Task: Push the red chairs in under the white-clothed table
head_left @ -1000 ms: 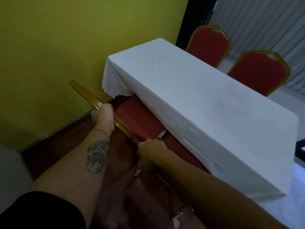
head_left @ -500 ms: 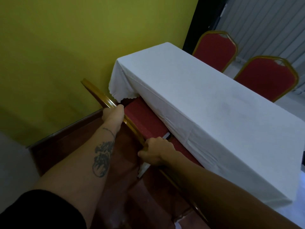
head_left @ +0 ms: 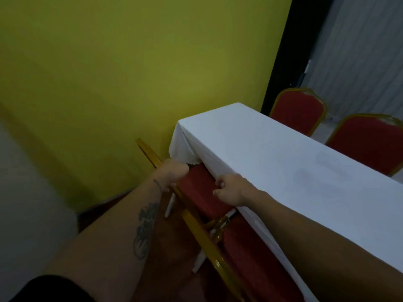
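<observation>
**Chair at table edge, both hands on it**

Yellow wall (head_left: pixel 109 73) behind, table (head_left: pixel 283 153) running away right. Near chair (head_left: pixel 200 192) sits directly ahead of the hands, backrest rail parallel to table's long edge, seat partly under the cloth. Left hand (head_left: pixel 172 173) wraps the rail; right hand (head_left: pixel 229 188), curled, rests on the red back. Push goes forward-right.

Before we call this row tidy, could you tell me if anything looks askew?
Nothing is spilled or damaged. The white tablecloth hangs bunched at its corner, draped onto the near red chair, whose gold frame the left hand grips.
</observation>
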`<action>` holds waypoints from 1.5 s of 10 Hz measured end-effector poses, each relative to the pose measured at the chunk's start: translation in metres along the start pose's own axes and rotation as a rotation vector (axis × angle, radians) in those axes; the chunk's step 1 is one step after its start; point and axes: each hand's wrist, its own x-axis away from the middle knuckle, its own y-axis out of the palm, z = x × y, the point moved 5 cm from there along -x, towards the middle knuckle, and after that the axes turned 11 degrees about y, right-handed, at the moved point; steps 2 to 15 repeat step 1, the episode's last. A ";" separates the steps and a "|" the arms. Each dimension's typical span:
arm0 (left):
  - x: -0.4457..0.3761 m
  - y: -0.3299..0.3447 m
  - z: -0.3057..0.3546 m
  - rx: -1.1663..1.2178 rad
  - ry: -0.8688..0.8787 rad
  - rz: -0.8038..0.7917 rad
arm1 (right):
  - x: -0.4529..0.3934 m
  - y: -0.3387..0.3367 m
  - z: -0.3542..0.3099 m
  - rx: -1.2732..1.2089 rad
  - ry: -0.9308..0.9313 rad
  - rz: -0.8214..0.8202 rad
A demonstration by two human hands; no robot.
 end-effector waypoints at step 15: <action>0.028 -0.005 0.041 -0.130 0.094 0.068 | 0.017 -0.044 0.026 -0.006 -0.015 0.069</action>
